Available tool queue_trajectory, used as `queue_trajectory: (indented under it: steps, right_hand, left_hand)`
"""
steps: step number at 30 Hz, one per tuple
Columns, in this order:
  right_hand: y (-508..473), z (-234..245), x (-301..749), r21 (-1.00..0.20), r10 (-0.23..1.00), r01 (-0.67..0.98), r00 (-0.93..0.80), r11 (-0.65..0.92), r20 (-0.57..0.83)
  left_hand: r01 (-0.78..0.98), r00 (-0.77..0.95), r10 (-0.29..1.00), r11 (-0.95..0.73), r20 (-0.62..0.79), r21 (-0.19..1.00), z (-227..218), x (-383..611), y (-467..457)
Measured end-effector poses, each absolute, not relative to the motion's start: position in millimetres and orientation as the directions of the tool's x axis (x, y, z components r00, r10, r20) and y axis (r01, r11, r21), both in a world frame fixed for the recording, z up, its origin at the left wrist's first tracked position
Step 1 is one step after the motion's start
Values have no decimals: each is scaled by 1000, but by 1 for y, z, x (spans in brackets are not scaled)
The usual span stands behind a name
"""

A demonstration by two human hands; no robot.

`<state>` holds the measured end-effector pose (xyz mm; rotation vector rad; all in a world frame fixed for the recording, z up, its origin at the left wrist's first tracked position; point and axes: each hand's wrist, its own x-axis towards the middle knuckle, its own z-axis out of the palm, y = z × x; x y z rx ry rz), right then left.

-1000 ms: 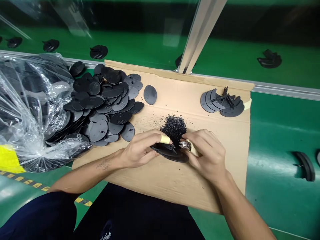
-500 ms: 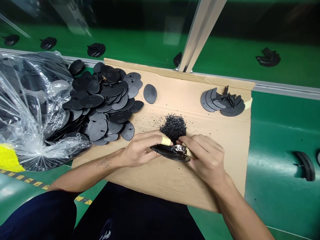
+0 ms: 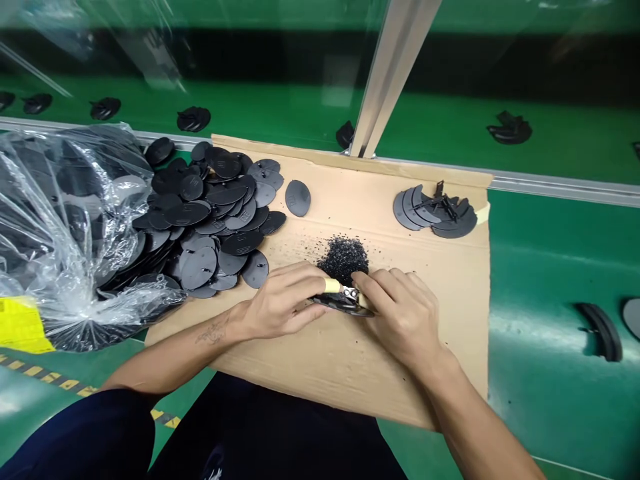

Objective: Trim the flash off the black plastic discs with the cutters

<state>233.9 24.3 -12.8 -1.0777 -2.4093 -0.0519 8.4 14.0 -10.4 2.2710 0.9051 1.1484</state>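
Between finger and thumb, my left hand (image 3: 290,297) grips a black oval plastic disc (image 3: 343,307), tilted nearly edge-on. Yellow tape wraps one of its fingers. Wrapped round a small pair of metal cutting pliers is my right hand (image 3: 403,310); the handles are mostly hidden in the palm. The pliers' head (image 3: 351,293) meets the upper face of the disc. Just beyond both hands lies a heap of small black plastic clippings (image 3: 345,259) on the cardboard sheet (image 3: 300,363).
A large pile of black oval discs (image 3: 200,267) is at the left, beside a clear plastic bag (image 3: 75,220) of more. One disc (image 3: 298,199) lies alone. Crescent-shaped black pieces (image 3: 435,210) sit back right. A metal-framed glass panel (image 3: 395,80) rises behind the cardboard.
The disc has tilted flatter, so less of its face shows. My right hand and the pliers have shifted slightly left. The whole view has also moved a little.
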Motion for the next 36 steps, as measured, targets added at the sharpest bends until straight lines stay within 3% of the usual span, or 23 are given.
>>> queue_trajectory:
  steps: [4, 7, 9, 14, 18, 20, 24, 26, 29, 32, 36]
  right_hand:
    - [27, -13, 238, -323, 753, 691, -512, 647, 414]
    - [30, -7, 241, -551, 786, 561, -467, 618, 405]
    - [30, -2, 241, -630, 771, 456, -468, 629, 431]
    - [29, 2, 236, -578, 689, 385, -497, 720, 527]
    - [28, -1, 236, -501, 636, 391, -485, 772, 600]
    - [29, -4, 238, -453, 607, 406, -480, 793, 633]
    - [31, -8, 241, -395, 618, 500, -435, 771, 655]
    - [33, -9, 243, -404, 648, 539, -403, 739, 647]
    - [32, -11, 245, -406, 661, 558, -388, 723, 642]
    - [29, -13, 243, -382, 646, 561, -408, 735, 645]
    - [23, -15, 241, -396, 674, 582, -397, 710, 623]
  left_hand:
    - [383, 381, 745, -667, 548, 640, -14, 7, 17]
    - [407, 336, 756, -655, 562, 637, -17, 7, 19]
    - [411, 343, 748, -663, 568, 625, -20, 8, 19]
    - [298, 446, 698, -706, 560, 642, -13, 7, 26]
    - [319, 642, 696, -625, 323, 713, 18, -1, 43]
    - [364, 756, 621, -662, 207, 656, 38, -4, 54]
    - [413, 864, 493, -810, 102, 416, 71, -13, 93]
    - [521, 821, 563, -804, 89, 287, 80, -21, 125]
    - [751, 640, 764, -645, 86, 141, 79, -37, 181]
    - [937, 329, 942, -334, 62, 101, 66, -51, 229]
    - [984, 163, 986, -165, 43, 60, 45, -61, 263]
